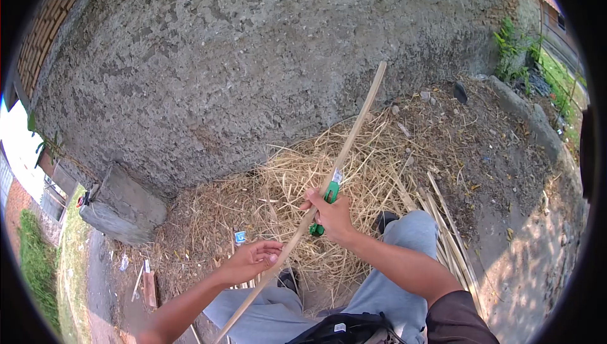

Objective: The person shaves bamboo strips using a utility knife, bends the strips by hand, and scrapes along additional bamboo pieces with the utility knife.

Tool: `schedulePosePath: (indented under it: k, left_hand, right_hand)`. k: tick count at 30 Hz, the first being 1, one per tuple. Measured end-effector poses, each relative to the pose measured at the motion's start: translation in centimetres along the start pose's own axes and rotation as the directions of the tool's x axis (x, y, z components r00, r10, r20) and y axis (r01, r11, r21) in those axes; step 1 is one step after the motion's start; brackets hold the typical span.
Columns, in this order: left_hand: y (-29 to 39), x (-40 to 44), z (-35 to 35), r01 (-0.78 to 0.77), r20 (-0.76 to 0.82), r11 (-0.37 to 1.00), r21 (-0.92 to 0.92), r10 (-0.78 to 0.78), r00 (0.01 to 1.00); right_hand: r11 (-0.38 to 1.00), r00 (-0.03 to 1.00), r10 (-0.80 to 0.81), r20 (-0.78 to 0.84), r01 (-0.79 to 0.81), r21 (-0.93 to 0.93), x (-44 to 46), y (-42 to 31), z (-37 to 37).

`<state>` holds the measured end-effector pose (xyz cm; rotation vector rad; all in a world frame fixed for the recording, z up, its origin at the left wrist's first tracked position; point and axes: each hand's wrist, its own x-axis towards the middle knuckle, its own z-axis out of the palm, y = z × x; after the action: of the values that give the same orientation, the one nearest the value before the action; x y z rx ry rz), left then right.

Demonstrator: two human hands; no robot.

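Note:
A long, pale bamboo strip [358,126] slants from upper right to lower left across my lap. My right hand [332,214] is closed around a green tool [332,190], with its thumb and fingers against the strip. The tool's green parts show above and below the hand; its blade or working edge is hidden. My left hand [248,263] is beside the lower part of the strip, palm turned up and fingers loosely curled. Its fingertips are at the strip's edge, and I cannot tell whether they touch it.
Bamboo shavings [297,170] cover the ground between my feet and the rough wall [253,72]. More strips [446,217] lie by my right leg. A concrete block [126,202] stands at left, with a reddish-brown piece [149,288] nearby. A small blue-and-white packet [239,237] lies ahead.

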<state>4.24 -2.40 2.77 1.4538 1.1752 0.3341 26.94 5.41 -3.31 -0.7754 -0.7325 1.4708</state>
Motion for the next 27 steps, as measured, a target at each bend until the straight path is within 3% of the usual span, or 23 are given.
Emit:
schedulePosePath:
  k: [2,4,5,6,7,8,9,10,12,13,16,17,20,22,24,27]
  left_hand:
    - [-1.1,1.4,1.3,-0.025,-0.094,0.993,-0.118,0.014,0.995]
    - [-0.3,3.1,2.4,-0.057,-0.127,0.996,-0.065,0.048,0.991]
    - [0.1,4.0,2.8,-0.047,-0.129,0.985,-0.163,0.026,0.991]
    - [0.2,4.6,3.1,-0.035,-0.127,0.964,-0.263,0.001,0.992]
    - [-0.2,5.2,3.1,-0.040,-0.127,0.962,-0.270,0.006,0.992]
    - [-0.8,5.9,3.1,-0.006,-0.147,0.930,-0.368,-0.051,0.988]
    - [-1.1,6.3,3.1,0.026,-0.158,0.886,-0.464,-0.112,0.981]
    - [-1.4,6.6,3.1,0.023,-0.156,0.879,-0.476,-0.109,0.982]
    - [-2.0,6.8,2.9,0.068,-0.156,0.812,-0.580,-0.193,0.969]
    - [-2.5,6.8,2.9,0.067,-0.191,0.800,-0.596,-0.223,0.956]
    - [-4.1,6.5,2.6,0.057,-0.174,0.729,-0.682,-0.238,0.956]
    - [-4.5,6.5,2.5,0.065,-0.134,0.690,-0.721,-0.231,0.964]
    - [-4.8,6.0,2.5,0.071,-0.097,0.628,-0.775,-0.228,0.969]
    - [-4.6,5.8,2.9,0.080,-0.101,0.608,-0.790,-0.258,0.961]
    - [-4.7,5.8,3.6,0.080,-0.121,0.608,-0.790,-0.283,0.951]
    - [-4.9,5.8,4.1,0.056,-0.145,0.606,-0.794,-0.277,0.950]
  right_hand:
    - [1.000,0.999,0.014,0.042,-0.013,-0.025,-1.0,1.3,0.5]
    - [0.994,0.995,0.020,0.102,-0.009,-0.110,-1.2,2.6,1.0]
    - [0.969,0.990,0.033,0.137,0.002,-0.249,-1.2,2.9,0.8]
    - [0.967,0.990,0.034,0.139,0.003,-0.256,-1.1,2.9,0.9]
    - [0.936,0.983,-0.007,0.184,0.072,-0.345,-0.9,2.9,0.9]
    - [0.893,0.972,-0.042,0.232,0.141,-0.428,-0.7,2.9,0.8]
    - [0.793,0.974,0.084,0.209,0.062,-0.606,-0.4,1.9,0.6]
    - [0.786,0.974,0.091,0.209,0.058,-0.616,-0.1,1.5,0.2]
    - [0.615,0.983,-0.079,0.167,0.180,-0.768,0.5,1.2,-0.5]
    - [0.609,0.984,-0.065,0.165,0.170,-0.775,0.7,0.8,-1.0]
    - [0.332,0.912,-0.060,0.405,0.401,-0.854,0.6,-0.2,-2.9]
    - [0.268,0.839,-0.173,0.516,0.545,-0.795,0.2,0.4,-3.3]
    - [0.284,0.766,-0.164,0.622,0.640,-0.714,-1.5,0.7,-3.4]
    - [0.295,0.771,-0.180,0.611,0.635,-0.714,-2.6,1.1,-3.1]
    - [0.363,0.854,-0.134,0.503,0.515,-0.777,-3.4,1.3,-3.1]
    - [0.342,0.824,-0.086,0.559,0.552,-0.761,-3.7,1.1,-2.7]
